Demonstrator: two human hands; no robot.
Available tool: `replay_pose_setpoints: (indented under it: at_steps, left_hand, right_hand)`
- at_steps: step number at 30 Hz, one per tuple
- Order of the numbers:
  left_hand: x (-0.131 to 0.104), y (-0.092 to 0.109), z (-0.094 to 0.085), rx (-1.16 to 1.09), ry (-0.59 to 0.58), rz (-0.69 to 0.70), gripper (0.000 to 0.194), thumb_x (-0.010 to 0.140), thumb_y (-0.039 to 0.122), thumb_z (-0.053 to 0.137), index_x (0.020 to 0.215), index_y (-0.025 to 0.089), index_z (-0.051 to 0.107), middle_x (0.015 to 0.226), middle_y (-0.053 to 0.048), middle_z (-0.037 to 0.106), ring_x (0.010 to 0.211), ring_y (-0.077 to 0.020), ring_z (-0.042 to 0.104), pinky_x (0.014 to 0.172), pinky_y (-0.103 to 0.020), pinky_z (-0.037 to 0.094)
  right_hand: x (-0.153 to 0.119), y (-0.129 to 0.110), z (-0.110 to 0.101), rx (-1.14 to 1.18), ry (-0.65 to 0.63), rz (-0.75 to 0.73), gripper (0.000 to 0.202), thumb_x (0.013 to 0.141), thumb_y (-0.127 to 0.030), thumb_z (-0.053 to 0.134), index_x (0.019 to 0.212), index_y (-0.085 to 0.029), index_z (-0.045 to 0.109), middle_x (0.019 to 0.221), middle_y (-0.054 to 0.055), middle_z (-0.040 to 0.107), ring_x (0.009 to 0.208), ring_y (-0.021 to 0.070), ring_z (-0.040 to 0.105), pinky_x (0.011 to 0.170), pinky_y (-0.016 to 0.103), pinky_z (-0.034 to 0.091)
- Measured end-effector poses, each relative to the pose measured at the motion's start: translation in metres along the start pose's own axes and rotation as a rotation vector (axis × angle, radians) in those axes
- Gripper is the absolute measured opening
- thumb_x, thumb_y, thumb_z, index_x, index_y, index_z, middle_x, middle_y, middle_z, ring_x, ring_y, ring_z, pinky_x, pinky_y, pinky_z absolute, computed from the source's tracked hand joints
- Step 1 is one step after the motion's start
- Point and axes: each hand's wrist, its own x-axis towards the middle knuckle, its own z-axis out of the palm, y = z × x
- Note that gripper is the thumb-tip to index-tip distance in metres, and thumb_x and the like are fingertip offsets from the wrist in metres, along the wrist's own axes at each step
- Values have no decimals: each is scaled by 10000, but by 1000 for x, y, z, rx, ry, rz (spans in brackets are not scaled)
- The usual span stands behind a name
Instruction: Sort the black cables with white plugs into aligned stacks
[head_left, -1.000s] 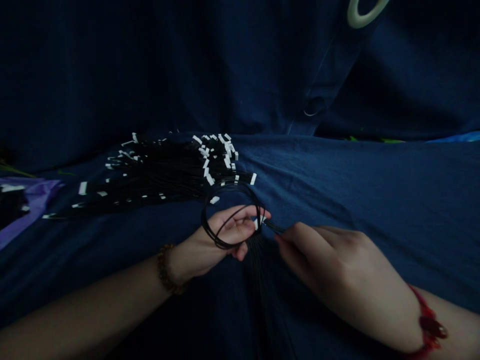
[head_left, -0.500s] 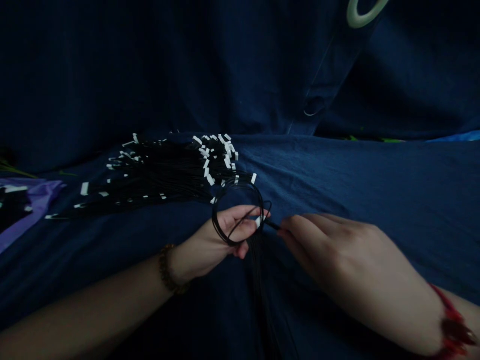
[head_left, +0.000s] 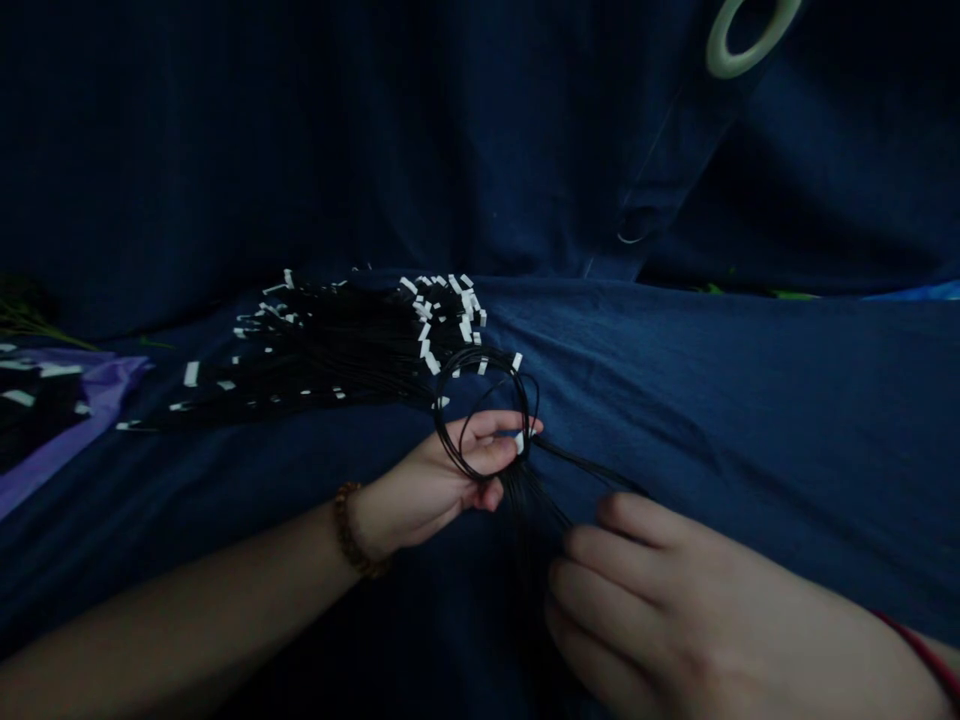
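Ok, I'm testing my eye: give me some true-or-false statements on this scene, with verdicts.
1. The left hand pinches a white tab at the loop of black cord. True.
2. The purple wrapping lies at the right edge. False: the purple wrapping is at the left edge.
3. Red band and beaded bracelet share one arm. False: the beaded bracelet is on the left arm, the red band on the right.
4. The pile of black cords lies on blue cloth. True.

No text, label, brand, number or sign legible anywhere. Held white tab [head_left: 520, 442]: too small and dim to tell any marking. Piled white tabs [head_left: 466, 328], purple sheet [head_left: 112, 385], pale ring [head_left: 721, 60]: nothing readable.
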Motion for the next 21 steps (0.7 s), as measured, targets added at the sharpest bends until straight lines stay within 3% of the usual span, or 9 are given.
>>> replay_pose_setpoints:
  at_steps: [5, 8, 10, 12, 15, 18, 21]
  left_hand:
    - [0, 1, 0, 9, 0, 1, 306, 770, 308, 681, 1054, 205, 628, 741, 26, 476, 442, 3, 433, 419, -130, 266]
    - [1, 0, -1, 10, -2, 10, 316, 771, 305, 679, 1064, 202, 622, 740, 32, 473, 427, 3, 443, 418, -135, 288]
    - [1, -1, -1, 10, -6, 16, 323, 770, 308, 681, 1065, 194, 617, 772, 23, 495, 426, 2, 455, 419, -141, 306]
    - [1, -1, -1, 16, -9, 20, 328, 770, 314, 682, 1063, 185, 614, 773, 19, 503, 429, -1, 462, 418, -143, 307]
    - [1, -1, 0, 31, -4, 21, 326, 780, 316, 672, 1069, 177, 609, 734, 25, 489, 432, -2, 458, 418, -137, 298]
    - [2, -1, -1, 43, -2, 26, 310, 796, 315, 653, 1074, 187, 603, 762, 21, 495, 424, 2, 456, 413, -134, 299]
    - [2, -1, -1, 48, -16, 19, 293, 806, 311, 640, 1070, 191, 603, 754, 26, 490, 422, 4, 452, 411, -128, 302]
  right_hand:
    - [-9, 20, -3, 31, 32, -73, 298, 920, -155, 366, 710, -182, 575, 689, 20, 537, 658, 174, 444, 657, 354, 331]
    - [-20, 49, -2, 248, 118, -45, 198, 887, -150, 401, 820, -167, 586, 740, 39, 581, 726, 174, 513, 711, 361, 386]
    - [-27, 66, -1, 517, 248, 102, 145, 858, -127, 455, 895, -176, 586, 788, 40, 586, 767, 165, 543, 718, 342, 420]
    - [-27, 73, -2, 771, 495, 304, 109, 861, -147, 478, 851, -204, 570, 802, 31, 547, 785, 162, 548, 719, 334, 443]
    - [-19, 66, -12, 1040, 830, 619, 233, 932, -255, 326, 745, -218, 461, 812, 34, 480, 796, 165, 538, 716, 346, 464]
    - [-10, 50, -26, 1077, 758, 889, 354, 955, -272, 151, 793, -227, 462, 764, 38, 465, 697, 148, 521, 623, 309, 462]
    - [-17, 41, -35, 902, 670, 969, 403, 965, -339, 152, 949, -237, 542, 712, 24, 462, 547, 122, 451, 482, 270, 393]
